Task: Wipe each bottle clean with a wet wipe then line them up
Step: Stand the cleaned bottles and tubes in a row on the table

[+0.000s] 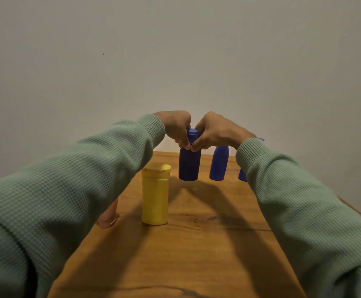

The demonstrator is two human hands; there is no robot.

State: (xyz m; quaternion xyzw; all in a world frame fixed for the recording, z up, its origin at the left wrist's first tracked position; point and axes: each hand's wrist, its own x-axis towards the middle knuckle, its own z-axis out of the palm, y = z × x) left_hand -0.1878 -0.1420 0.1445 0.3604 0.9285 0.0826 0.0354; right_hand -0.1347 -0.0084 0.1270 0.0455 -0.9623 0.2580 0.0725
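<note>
Grip is two-handed: left hand (176, 127) and right hand (216, 132) both pinch the neck of a blue bottle (189, 164), upright at the table's (196, 244) far end. Square it with the second blue bottle (219, 164) just beside it, keeping gaps even; no wipe shows.

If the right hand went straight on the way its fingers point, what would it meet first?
The right hand pinches the neck of the left blue bottle, so that comes first; just past it, probably, the left hand on the same neck.
</note>
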